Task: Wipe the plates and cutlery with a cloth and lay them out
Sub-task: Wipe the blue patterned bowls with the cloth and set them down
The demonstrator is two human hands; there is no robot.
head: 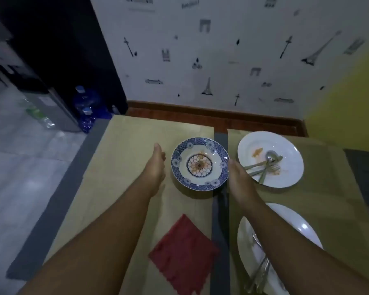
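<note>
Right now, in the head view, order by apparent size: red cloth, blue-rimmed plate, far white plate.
1. far white plate and red cloth: look alike, cloth nearer, so unranked.
2. blue-rimmed plate: smallest.

Three plates are out: one blue-patterned plate (180, 165) at 12 o'clock, one far white plate (290, 150) at 2 o'clock and one near white plate (298, 226) at 5 o'clock. One red cloth (183, 254) lies at 6 o'clock. Two blue bottles (83, 101) (86, 121) stand at 10 o'clock.
</note>
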